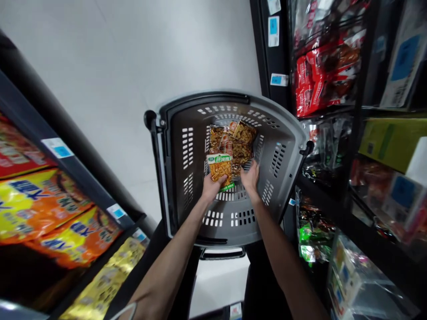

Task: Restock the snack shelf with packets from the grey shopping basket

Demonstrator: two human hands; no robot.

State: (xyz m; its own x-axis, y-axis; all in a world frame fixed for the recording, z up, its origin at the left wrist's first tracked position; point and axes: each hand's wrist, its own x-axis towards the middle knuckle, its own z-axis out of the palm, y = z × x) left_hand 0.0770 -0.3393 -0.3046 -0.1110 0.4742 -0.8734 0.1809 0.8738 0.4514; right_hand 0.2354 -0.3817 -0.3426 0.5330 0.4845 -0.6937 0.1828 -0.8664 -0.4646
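Both my hands reach down into a grey shopping basket (280, 120) with slotted walls. My left hand (213, 186) grips the lower part of a green-and-white snack packet (219, 166) with orange-brown food printed or showing on it, thumb on top. Several clear packets of brown snack food (242, 149) with red-and-white labels lie together on the basket floor beyond it. Against the lower right of those packets rests my right hand (250, 177); its fingertips are partly hidden, and I cannot make out a firm hold.
Shelves stand close on both sides. Yellow-and-orange bags (46, 204) and gold packets (110, 275) fill the left shelf. Red packets (313, 84) hang on the right, above a green box (390, 138). The basket's black handle (156, 173) lies folded along its left rim. Pale floor (133, 58) stretches ahead.
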